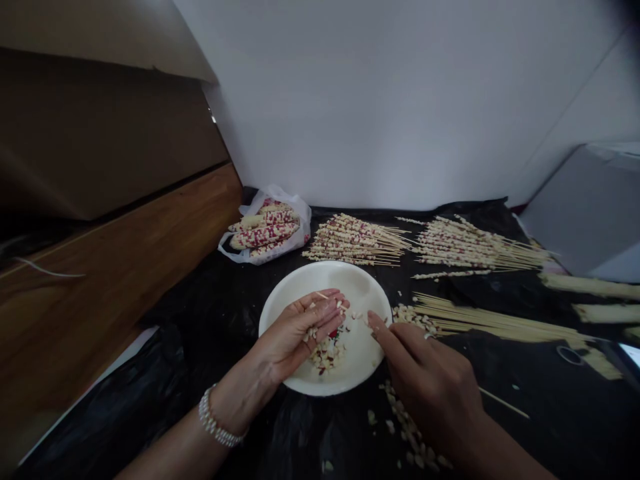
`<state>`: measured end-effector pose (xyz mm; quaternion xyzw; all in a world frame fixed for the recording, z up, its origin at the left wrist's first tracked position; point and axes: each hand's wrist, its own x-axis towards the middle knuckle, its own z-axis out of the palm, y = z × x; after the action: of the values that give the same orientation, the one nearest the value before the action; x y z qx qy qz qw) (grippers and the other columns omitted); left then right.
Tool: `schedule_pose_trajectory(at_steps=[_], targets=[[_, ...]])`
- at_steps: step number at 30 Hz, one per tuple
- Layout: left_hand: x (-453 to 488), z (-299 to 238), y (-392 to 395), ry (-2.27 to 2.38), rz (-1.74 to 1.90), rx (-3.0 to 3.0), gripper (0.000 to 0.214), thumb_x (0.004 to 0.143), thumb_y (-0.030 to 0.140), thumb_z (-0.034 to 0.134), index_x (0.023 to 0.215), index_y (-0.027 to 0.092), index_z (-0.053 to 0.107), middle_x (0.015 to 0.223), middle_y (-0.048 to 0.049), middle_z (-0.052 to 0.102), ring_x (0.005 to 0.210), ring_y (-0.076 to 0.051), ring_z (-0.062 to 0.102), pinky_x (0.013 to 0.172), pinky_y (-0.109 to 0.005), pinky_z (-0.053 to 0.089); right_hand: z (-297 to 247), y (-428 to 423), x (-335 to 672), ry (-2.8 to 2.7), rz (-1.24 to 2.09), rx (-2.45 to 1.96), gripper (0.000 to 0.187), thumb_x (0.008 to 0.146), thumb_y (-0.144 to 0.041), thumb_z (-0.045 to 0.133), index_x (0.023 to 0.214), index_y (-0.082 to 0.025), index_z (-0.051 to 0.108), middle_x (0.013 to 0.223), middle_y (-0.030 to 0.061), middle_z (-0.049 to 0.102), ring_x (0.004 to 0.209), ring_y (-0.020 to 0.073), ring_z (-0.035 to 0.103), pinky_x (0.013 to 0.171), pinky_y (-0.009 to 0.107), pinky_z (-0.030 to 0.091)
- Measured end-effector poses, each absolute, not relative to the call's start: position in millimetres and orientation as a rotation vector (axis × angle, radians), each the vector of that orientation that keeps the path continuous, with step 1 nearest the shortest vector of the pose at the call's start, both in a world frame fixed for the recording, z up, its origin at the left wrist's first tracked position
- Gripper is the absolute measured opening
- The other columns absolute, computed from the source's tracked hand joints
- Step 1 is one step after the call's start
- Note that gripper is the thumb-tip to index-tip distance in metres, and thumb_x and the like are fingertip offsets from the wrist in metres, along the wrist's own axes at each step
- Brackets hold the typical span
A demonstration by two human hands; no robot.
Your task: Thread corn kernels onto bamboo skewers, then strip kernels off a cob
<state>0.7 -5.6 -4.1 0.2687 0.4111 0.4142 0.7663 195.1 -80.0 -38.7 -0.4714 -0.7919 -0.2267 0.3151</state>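
My left hand (300,327), palm up over a white bowl (273,293), is cupped with several pale corn kernels (311,332) in it; its thumb and fingertips are close together near one kernel. At the bowl's right rim my right hand (425,360) is closed around a thin wooden skewer (505,403), whose bare rear end sticks out behind the hand. The front end points toward my left fingertips, with pale kernels near it; the fingers hide much of the skewer. Loose kernels (327,357), some dark red, lie in the bowl under my left hand.
Behind the bowl are a plastic bag (303,220) of red-and-white corn cobs (265,235) and two piles of kernel-threaded skewers (350,239) (460,243). Bare skewers (490,319) lie to the right beside a kernel heap (413,317). Black plastic sheeting (215,307) covers the surface.
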Motion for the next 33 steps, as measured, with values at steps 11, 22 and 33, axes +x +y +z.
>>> schedule_pose_trajectory(at_steps=[11,22,33], targets=[[2,0,-7,0.913,0.822,0.634,0.023,0.074,0.013,0.075,0.097,0.010,0.071,0.098,-0.0115,0.073,0.093,-0.018,0.070,0.093,-0.027,0.052,-37,-79,194,-2.105,-0.627,-1.252,0.040,0.089,-0.001,0.046,0.125,-0.009,0.061,0.086,0.0084,0.067,0.063,0.0159,0.059,0.052,0.031,0.038],[-4,-4,-3,0.837,0.860,0.539,0.020,0.082,0.002,0.059,0.099,0.006,0.068,0.111,-0.0170,0.071,0.108,-0.022,0.066,0.096,-0.027,0.052,-43,-77,203,-2.100,-0.644,-1.351,0.043,0.089,-0.004,0.050,0.130,-0.016,0.057,0.090,0.0039,0.067,0.068,0.0147,0.060,0.055,0.030,0.036],[-4,-5,0,0.939,0.974,0.537,0.020,0.084,0.013,0.064,0.103,0.011,0.069,0.109,-0.0132,0.072,0.106,-0.021,0.066,0.093,-0.026,0.053,-42,-78,202,-2.093,-0.615,-1.295,0.041,0.089,-0.004,0.048,0.127,-0.014,0.058,0.091,0.0060,0.067,0.069,0.0154,0.062,0.055,0.029,0.039]])
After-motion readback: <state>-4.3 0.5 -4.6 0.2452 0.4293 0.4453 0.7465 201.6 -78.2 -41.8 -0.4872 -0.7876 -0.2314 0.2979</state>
